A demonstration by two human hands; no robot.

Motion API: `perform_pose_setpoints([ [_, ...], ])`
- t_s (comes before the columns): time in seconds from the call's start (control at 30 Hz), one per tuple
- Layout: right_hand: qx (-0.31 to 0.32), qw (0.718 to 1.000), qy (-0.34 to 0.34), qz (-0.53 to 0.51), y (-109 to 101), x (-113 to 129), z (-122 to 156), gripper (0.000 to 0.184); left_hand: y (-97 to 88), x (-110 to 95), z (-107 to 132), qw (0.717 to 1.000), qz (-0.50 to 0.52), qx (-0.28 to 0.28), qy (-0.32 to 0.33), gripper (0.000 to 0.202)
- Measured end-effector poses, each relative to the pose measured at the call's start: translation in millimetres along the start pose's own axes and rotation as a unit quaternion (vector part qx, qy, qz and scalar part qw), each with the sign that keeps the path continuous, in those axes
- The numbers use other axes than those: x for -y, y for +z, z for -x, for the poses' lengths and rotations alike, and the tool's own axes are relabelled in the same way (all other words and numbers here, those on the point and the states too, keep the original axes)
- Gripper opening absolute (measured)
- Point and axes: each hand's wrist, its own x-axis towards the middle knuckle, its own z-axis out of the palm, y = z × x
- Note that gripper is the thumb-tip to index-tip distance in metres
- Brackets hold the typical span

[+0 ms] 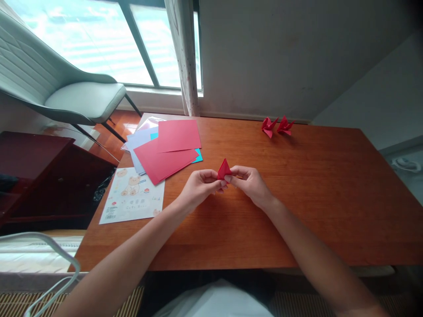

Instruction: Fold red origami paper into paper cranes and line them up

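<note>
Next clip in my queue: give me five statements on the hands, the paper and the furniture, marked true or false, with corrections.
1. The left hand and right hand both hold the small folded red paper. True.
2. The two red folded figures sit at the near edge of the table. False: they sit near its far edge.
3. The flat red sheets lie left of the folded red paper. True.
4. The bear-printed sheet lies on the chair. False: it lies on the table.
5. The folded red paper is blue. False: it is red.
</note>
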Motion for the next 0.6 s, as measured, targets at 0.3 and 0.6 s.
perform_pose_setpoints([
  [0.3,-0.052,0.996,-0.031,0.070,-3.3,2.6,0.8,0.018,3.1,0.3,1.4,0.997,-0.037,0.043,-0.046,0.021],
  [0.6,-0.072,0.997,-0.025,0.026,-2.5,2.3,3.1,0.016,5.5,-1.6,3.1,0.991,-0.056,0.113,-0.050,0.029],
])
